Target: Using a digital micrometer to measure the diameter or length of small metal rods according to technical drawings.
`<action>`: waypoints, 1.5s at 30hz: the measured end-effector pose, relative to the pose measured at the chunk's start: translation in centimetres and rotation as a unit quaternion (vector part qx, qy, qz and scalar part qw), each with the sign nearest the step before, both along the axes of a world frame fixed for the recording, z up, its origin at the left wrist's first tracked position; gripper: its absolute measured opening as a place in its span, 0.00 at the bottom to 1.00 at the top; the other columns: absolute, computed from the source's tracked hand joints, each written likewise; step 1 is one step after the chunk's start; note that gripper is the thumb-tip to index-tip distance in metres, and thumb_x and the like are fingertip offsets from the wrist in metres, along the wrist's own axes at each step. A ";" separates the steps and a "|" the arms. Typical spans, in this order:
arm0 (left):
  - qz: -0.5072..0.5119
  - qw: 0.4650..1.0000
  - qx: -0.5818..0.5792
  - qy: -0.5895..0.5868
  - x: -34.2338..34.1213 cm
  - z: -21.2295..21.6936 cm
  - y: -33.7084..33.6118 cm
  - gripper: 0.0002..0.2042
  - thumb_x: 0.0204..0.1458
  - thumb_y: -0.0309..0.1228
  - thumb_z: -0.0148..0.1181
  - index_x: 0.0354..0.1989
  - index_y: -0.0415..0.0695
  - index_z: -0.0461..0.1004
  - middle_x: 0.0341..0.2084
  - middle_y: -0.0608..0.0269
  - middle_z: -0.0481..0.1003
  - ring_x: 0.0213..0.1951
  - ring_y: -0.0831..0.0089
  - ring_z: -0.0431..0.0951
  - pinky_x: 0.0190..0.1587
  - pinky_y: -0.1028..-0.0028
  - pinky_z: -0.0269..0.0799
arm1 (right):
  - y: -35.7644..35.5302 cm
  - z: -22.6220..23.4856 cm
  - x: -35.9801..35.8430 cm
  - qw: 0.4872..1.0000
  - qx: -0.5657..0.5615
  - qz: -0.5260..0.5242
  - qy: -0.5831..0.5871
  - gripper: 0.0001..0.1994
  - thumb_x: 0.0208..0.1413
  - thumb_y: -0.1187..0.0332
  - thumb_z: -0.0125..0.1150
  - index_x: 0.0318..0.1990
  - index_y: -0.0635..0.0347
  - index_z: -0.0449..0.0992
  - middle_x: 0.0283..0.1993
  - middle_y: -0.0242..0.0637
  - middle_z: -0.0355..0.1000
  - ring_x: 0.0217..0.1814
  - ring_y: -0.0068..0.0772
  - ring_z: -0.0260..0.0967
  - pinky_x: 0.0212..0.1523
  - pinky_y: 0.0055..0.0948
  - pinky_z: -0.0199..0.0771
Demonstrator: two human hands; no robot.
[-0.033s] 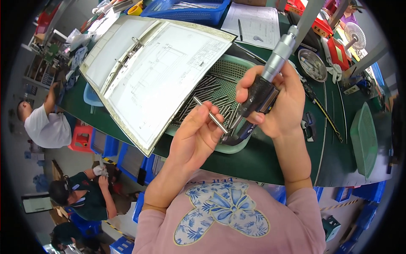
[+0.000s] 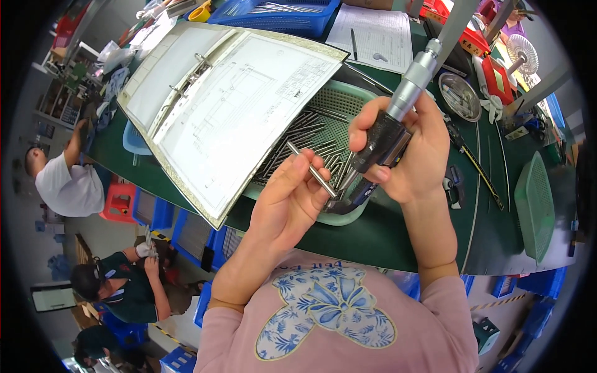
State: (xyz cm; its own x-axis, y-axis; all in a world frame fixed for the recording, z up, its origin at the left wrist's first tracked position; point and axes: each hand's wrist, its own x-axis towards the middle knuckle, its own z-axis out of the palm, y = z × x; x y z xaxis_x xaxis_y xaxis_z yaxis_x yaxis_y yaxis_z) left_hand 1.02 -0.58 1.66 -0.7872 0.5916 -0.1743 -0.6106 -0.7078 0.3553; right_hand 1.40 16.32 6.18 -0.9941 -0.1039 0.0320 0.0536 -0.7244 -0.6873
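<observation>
Between the fingers and thumb of my left hand (image 2: 289,189) is a slim metal pin (image 2: 311,169), held at a slant. My right hand (image 2: 418,152) is wrapped round a digital micrometer (image 2: 387,138), its silver thimble pointing up and away from me. The pin's lower end lies at the micrometer's jaws; whether both jaws touch it I cannot tell. Under my hands is a green mesh basket (image 2: 339,93) with many loose metal pins (image 2: 303,132). An open ring binder (image 2: 230,112) with a technical drawing leans over the basket's left side.
A blue basket (image 2: 273,22) of rods and a paper sheet with a pen (image 2: 354,45) lie at the back. To the right are a round metal dish (image 2: 459,96), a caliper (image 2: 476,165), another micrometer (image 2: 457,186) and a green basket (image 2: 535,205). Other people (image 2: 118,283) work at left.
</observation>
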 end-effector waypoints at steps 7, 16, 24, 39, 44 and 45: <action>-0.018 1.000 -0.008 -0.013 0.2 0.1 0.3 0.07 0.54 0.30 0.45 0.36 0.40 0.65 0.31 0.63 0.69 0.34 0.75 0.71 0.34 0.78 0.71 | 0.3 -0.4 0.0 0.997 -0.071 0.026 0.011 0.33 0.54 0.46 0.26 0.28 0.72 0.70 0.22 0.50 0.69 0.09 0.28 0.58 0.08 0.18 0.57; -0.036 0.999 -0.032 -0.013 0.3 0.6 0.4 0.08 0.54 0.32 0.45 0.34 0.39 0.65 0.27 0.61 0.69 0.30 0.77 0.71 0.32 0.80 0.71 | 0.3 -0.3 0.0 0.997 -0.066 0.043 0.005 0.35 0.52 0.43 0.28 0.28 0.73 0.70 0.23 0.50 0.69 0.10 0.29 0.60 0.08 0.18 0.58; -0.062 0.994 -0.076 -0.042 0.4 0.2 0.6 0.09 0.54 0.33 0.46 0.30 0.39 0.66 0.24 0.61 0.70 0.26 0.77 0.71 0.29 0.81 0.70 | 0.1 -0.2 0.2 0.998 -0.042 0.042 0.018 0.36 0.52 0.41 0.28 0.27 0.72 0.68 0.23 0.51 0.67 0.10 0.27 0.57 0.07 0.17 0.57; -0.041 0.992 -0.090 -0.076 0.5 0.3 0.5 0.06 0.52 0.30 0.48 0.31 0.41 0.66 0.26 0.63 0.69 0.30 0.74 0.71 0.33 0.76 0.68 | 0.2 -0.3 0.1 0.997 -0.042 0.067 0.003 0.35 0.47 0.41 0.33 0.29 0.72 0.71 0.25 0.51 0.70 0.17 0.31 0.66 0.10 0.16 0.60; -0.041 0.993 -0.064 -0.085 0.4 0.2 0.4 0.06 0.52 0.30 0.47 0.32 0.41 0.67 0.27 0.63 0.69 0.32 0.73 0.71 0.34 0.75 0.70 | -0.2 -0.3 -0.1 0.999 -0.034 0.037 0.016 0.32 0.50 0.43 0.37 0.28 0.71 0.71 0.23 0.47 0.71 0.15 0.25 0.67 0.08 0.13 0.59; -0.045 0.995 -0.049 -0.078 0.4 0.2 0.3 0.06 0.53 0.30 0.47 0.32 0.41 0.67 0.27 0.63 0.69 0.32 0.73 0.71 0.34 0.74 0.70 | -0.3 -0.3 -0.1 0.999 -0.035 0.033 0.017 0.32 0.50 0.43 0.37 0.28 0.71 0.71 0.23 0.47 0.71 0.15 0.25 0.67 0.08 0.13 0.59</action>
